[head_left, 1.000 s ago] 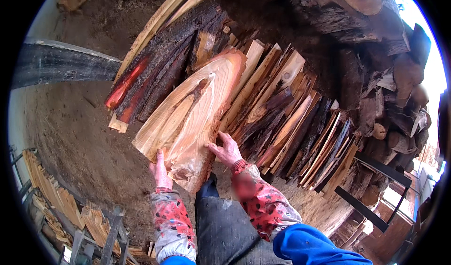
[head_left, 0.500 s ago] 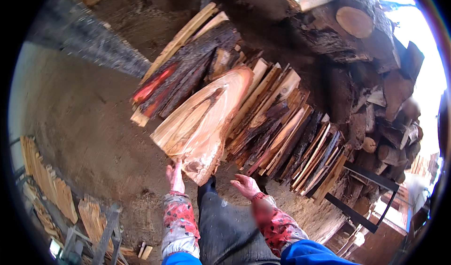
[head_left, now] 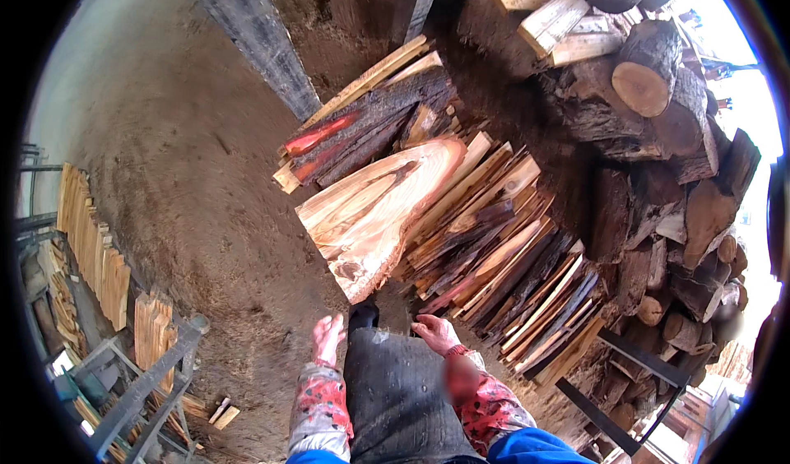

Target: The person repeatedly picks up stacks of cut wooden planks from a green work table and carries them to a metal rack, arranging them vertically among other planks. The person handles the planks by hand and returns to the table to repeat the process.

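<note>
A broad, pale wood slab point(head_left: 378, 209) with a rounded far end and a bark edge lies on top of a row of split wood strips point(head_left: 494, 234). My left hand point(head_left: 328, 338) hangs just short of the slab's near corner, fingers loosely apart, holding nothing. To the right, my right hand point(head_left: 436, 333) is held in front of my dark apron point(head_left: 399, 390), nearest to the near side of the wood row. Its fingers are loosely bent with nothing visible in them. Neither hand touches the slab.
Logs point(head_left: 646, 85) are heaped along the right side. A black metal frame point(head_left: 601, 415) stands at the lower right. Rough grey posts point(head_left: 255, 40) rise at the far left. Stacked boards point(head_left: 90, 250) and a grey metal rack point(head_left: 156, 382) are at the lower left, above a dirt floor point(head_left: 214, 217).
My left hand has come away from the slab's near corner and back toward me. The slab stays on the wood row. The view has shifted, so the right hand's own movement is small.
</note>
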The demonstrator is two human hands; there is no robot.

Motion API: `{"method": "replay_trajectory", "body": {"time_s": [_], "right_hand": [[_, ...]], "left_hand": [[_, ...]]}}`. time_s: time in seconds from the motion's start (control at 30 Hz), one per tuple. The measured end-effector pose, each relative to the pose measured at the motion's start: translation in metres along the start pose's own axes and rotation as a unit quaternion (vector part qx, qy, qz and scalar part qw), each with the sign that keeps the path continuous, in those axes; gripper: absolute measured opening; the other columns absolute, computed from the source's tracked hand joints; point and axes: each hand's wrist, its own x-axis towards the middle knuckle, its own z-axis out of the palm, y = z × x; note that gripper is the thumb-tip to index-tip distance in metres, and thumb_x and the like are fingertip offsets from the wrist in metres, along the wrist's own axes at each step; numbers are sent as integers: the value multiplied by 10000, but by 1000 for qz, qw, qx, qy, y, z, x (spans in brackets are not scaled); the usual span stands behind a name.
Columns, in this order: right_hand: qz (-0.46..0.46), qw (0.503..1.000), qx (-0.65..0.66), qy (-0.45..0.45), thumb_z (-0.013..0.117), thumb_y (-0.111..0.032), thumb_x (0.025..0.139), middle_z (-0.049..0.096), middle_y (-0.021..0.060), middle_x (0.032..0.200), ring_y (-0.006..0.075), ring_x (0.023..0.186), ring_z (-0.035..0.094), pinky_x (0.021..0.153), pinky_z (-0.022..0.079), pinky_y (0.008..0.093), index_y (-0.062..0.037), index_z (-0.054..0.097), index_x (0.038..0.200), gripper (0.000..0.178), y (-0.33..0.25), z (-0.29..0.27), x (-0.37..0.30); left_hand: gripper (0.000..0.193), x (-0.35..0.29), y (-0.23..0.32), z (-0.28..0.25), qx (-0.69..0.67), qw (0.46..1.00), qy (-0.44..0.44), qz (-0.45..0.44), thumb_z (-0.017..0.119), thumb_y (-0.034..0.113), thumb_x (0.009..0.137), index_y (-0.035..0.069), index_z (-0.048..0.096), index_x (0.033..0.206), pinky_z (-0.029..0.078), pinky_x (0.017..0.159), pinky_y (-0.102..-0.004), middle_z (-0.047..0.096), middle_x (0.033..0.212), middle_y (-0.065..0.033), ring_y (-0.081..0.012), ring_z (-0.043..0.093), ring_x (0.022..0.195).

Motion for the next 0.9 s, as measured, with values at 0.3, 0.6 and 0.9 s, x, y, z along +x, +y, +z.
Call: {"method": "replay_trajectory", "body": {"time_s": [0.3, 0.6, 0.9], "right_hand": [[-54, 991, -119, -10, 651, -357, 848, 699, 173, 982, 248, 928, 677, 822, 523, 339, 13, 652, 1118, 459, 37, -84, -25], [6, 988, -155, -13, 665, -282, 843, 672, 56, 751, 137, 623, 622, 552, 517, 285, 31, 691, 991, 347, 173, -167, -19], [-19, 976, -217, -32, 634, -405, 814, 687, 73, 712, 155, 653, 661, 634, 528, 312, -30, 722, 883, 391, 116, -106, -74]], "left_hand": [[221, -123, -126, -41, -137, 985, 103, -18, 722, 184, 851, 40, 608, 973, 578, 584, -308, 662, 847, -80, -164, 656, 695], [120, -201, -176, 2, -209, 975, 67, 22, 695, 162, 871, 74, 614, 859, 570, 597, -276, 661, 805, -55, -139, 658, 683], [166, -215, -235, -41, -265, 963, 31, 51, 677, 187, 885, 39, 622, 935, 575, 628, -306, 671, 843, -88, -169, 662, 718]]}}
